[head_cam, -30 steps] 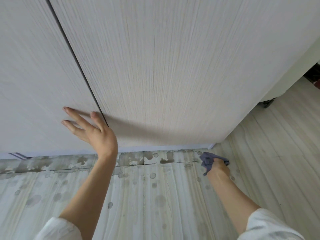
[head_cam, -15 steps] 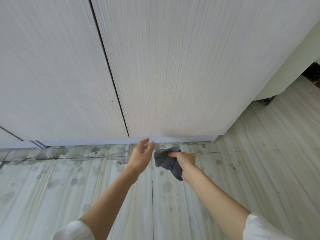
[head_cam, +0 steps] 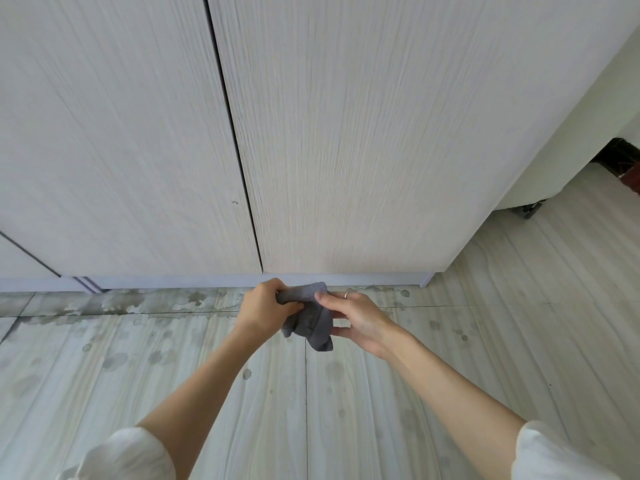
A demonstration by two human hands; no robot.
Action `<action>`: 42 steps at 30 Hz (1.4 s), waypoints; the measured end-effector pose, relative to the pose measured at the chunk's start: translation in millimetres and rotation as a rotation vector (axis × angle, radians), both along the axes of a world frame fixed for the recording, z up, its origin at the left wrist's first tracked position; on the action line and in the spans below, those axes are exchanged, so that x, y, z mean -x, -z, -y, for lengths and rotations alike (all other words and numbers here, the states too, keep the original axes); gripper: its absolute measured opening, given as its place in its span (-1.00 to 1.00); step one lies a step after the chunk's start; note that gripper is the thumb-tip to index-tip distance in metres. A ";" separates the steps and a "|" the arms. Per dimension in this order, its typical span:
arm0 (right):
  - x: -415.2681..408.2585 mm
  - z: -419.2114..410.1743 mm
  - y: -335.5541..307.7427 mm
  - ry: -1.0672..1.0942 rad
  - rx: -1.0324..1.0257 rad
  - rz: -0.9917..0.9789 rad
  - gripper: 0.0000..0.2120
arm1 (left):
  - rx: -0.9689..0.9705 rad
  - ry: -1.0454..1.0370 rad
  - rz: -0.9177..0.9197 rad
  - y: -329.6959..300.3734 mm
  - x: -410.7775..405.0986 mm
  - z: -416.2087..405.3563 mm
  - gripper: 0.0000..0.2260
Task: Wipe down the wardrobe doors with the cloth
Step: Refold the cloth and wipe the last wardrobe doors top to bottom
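A small grey cloth hangs crumpled between both hands, just in front of the wardrobe's base. My left hand grips its upper left corner with curled fingers. My right hand pinches its right edge between thumb and fingers; a ring shows on one finger. Above them stand two pale wood-grain wardrobe doors, the left door and the right door, parted by a dark vertical gap. Neither hand touches a door.
Below the doors runs a pale plinth. The tiled floor carries damp spots and stains near the wardrobe. At the right stands a white piece of furniture on a castor, with a dark object behind it.
My left hand left the door, came down and took hold of the cloth. My right hand brought the cloth from the wardrobe's right corner to the middle.
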State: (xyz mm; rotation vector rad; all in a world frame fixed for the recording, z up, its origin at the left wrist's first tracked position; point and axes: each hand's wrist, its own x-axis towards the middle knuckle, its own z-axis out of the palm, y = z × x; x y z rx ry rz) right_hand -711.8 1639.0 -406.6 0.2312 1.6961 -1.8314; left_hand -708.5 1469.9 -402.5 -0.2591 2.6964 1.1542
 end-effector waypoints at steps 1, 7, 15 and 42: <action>-1.5 3.2 -0.8 0.022 -0.009 0.009 -0.68 | 0.000 -0.035 -0.001 -0.6 -1.2 0.2 -0.84; -6.0 20.5 -1.7 0.095 0.067 0.147 -0.47 | -0.038 -0.133 -0.064 -6.6 -8.1 -4.9 -0.87; -5.8 -0.6 9.9 0.438 0.497 0.333 -0.75 | -0.135 0.390 0.095 -19.0 -7.0 -18.5 -0.76; 91.4 -162.8 76.9 1.217 0.251 0.049 -0.73 | -1.509 -0.793 0.233 -6.2 67.0 -53.5 -0.20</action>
